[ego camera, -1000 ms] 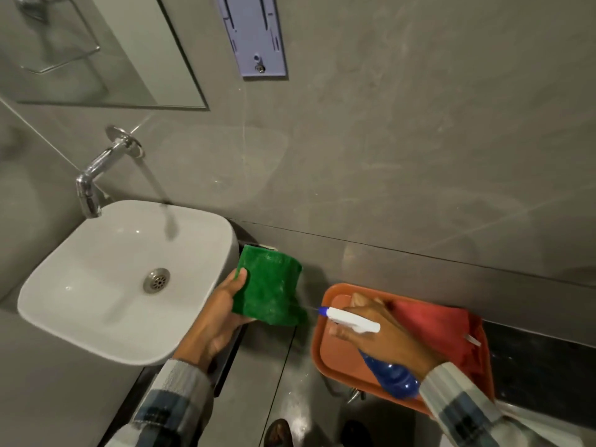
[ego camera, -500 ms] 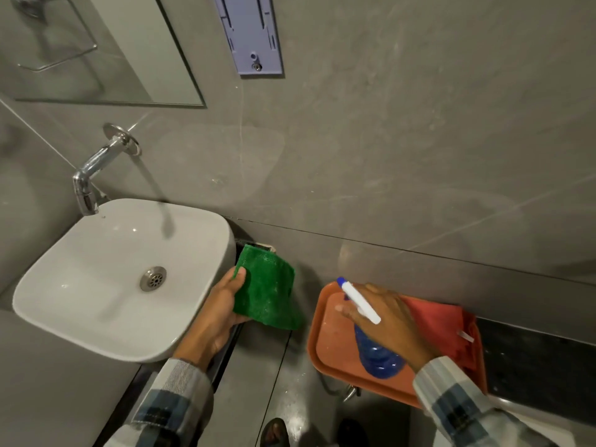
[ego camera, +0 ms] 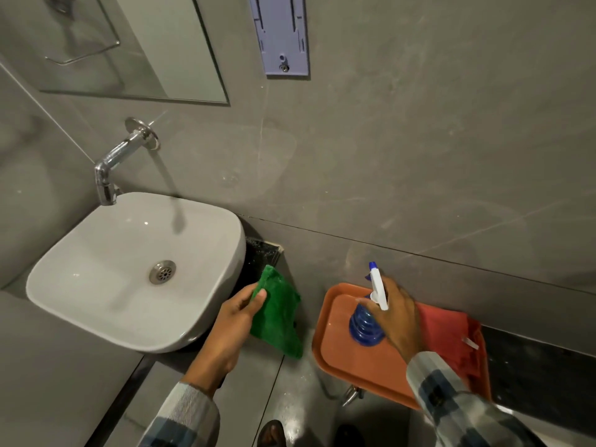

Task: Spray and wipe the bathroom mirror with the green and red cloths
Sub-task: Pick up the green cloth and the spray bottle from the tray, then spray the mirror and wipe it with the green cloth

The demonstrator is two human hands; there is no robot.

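Two hands at work over a grey-tiled bathroom wall and a dark counter (ego camera: 541, 366). White basin (ego camera: 106, 285) at left under a chrome wall tap (ego camera: 111, 171); lower corner of the mirror (ego camera: 154, 56) above it; lilac wall bracket (ego camera: 283, 37) further right. Orange tray (ego camera: 348, 353) sits on the counter edge, red cloth (ego camera: 451, 337) bunched at its far right side. Green cloth (ego camera: 277, 314), nubby and folded, hangs from the left hand (ego camera: 232, 327), thumb pinched on its upper edge, just right of the basin. Right hand (ego camera: 398, 317) clasps the spray bottle (ego camera: 366, 327) at the neck; blue ribbed body stands upright on the tray, white nozzle pointing up past the fingers.
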